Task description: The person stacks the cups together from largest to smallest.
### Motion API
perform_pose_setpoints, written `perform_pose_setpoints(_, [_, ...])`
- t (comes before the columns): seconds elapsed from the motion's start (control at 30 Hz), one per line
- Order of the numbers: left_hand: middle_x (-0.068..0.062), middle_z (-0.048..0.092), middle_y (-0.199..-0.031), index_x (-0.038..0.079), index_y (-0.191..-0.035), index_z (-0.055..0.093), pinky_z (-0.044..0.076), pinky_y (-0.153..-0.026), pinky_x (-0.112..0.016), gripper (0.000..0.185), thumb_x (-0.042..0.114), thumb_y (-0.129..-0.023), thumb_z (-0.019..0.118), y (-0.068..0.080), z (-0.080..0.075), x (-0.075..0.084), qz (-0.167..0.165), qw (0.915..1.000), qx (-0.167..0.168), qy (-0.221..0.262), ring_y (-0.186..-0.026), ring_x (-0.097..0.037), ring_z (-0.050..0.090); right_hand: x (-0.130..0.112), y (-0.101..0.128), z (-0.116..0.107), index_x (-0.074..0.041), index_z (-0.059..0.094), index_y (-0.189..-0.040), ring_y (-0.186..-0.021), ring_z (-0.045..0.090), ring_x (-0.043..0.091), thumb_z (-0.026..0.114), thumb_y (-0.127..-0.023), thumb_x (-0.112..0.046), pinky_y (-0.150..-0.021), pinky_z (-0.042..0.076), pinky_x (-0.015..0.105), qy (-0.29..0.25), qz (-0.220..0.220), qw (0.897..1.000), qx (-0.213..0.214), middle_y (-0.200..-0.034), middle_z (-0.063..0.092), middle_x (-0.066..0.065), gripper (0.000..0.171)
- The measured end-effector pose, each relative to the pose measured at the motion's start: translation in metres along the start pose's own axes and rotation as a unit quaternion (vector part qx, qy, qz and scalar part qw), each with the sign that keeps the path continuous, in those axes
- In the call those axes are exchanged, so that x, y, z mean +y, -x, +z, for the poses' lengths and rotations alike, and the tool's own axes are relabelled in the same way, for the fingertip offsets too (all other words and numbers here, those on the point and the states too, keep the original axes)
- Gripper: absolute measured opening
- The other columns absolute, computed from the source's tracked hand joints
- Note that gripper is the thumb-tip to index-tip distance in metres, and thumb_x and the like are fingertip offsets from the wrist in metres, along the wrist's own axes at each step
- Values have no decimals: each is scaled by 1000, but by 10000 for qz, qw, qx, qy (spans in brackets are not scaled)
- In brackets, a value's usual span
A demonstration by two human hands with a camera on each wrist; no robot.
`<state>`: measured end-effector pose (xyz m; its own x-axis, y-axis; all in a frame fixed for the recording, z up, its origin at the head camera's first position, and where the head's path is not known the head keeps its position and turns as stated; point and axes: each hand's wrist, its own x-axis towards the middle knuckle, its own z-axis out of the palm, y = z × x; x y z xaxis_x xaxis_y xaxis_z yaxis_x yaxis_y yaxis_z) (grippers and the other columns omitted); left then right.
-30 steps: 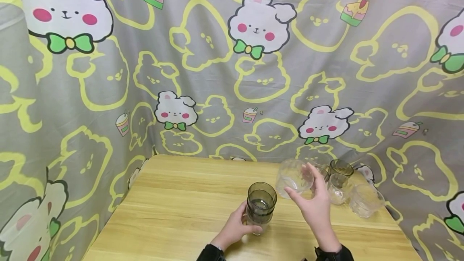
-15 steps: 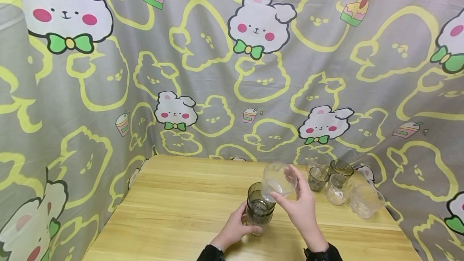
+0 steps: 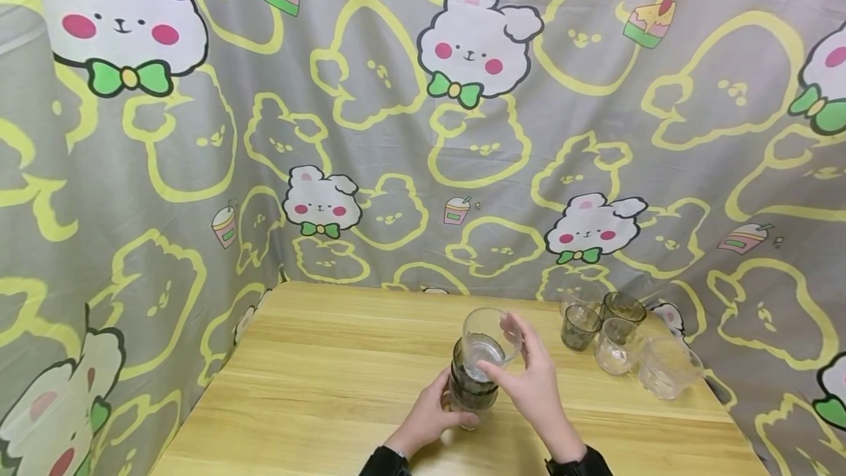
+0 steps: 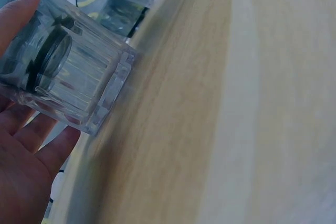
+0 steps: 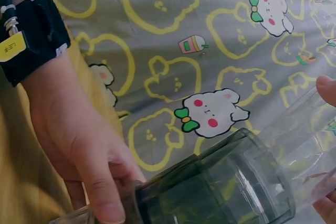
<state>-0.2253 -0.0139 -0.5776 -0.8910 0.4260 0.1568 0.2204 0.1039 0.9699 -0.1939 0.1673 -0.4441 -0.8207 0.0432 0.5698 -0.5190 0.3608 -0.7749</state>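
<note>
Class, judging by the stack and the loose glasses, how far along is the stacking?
Done: dark glasses nested in a stack, held by the left hand. In hand: the right hand lowers a clear glass into its top. Left: about five loose glasses at the table's right.

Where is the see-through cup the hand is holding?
In the head view the clear cup sits in the right hand, entering the dark cup stack held by the left hand.

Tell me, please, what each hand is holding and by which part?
The left hand grips the stack of dark glasses around its lower part. The right hand pinches the clear glass by its upper wall near the rim.
</note>
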Motion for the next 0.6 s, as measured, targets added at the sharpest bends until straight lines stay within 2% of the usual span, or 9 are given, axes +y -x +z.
perform_pose_setpoints(0.3, [0, 49, -147, 30, -151, 32, 46, -107, -26, 87, 28, -79, 81, 0, 0, -2, 187, 9998, 15, 78, -131, -13, 51, 8, 2, 6, -11, 46, -142, -123, 56, 27, 87, -70, -18, -103, 31, -1, 403, 254, 9984, -302, -133, 60, 10, 83])
perform_pose_setpoints(0.5, [1, 47, -149, 31, -151, 32, 46, -108, -26, 86, 28, -80, 80, -1, -1, -4, 107, 9999, -25, 129, -132, -16, 50, 15, 4, 7, -9, 47, -142, -124, 55, 29, 87, -70, -21, -103, 28, -1, 559, 307, 9966, -518, -132, 61, 8, 83])
perform_pose_setpoints(0.53, [1, 47, -149, 31, -151, 32, 46, -108, -26, 86, 29, -80, 80, -1, -1, -4, 87, 9999, -29, 133, -132, -16, 50, 16, 5, 7, -11, 46, -142, -125, 55, 29, 87, -70, -22, -104, 29, 1, 572, 327, 9963, -546, -133, 61, 8, 83])
perform_pose_setpoints(0.6, [0, 47, -149, 30, -151, 32, 47, -108, -27, 86, 28, -80, 80, -1, -1, -5, 110, 9999, -26, 111, -132, -17, 50, 17, 5, 6, -12, 46, -142, -126, 55, 28, 87, -71, -22, -109, 35, 12, 559, 370, 9959, -606, -133, 61, 8, 83])
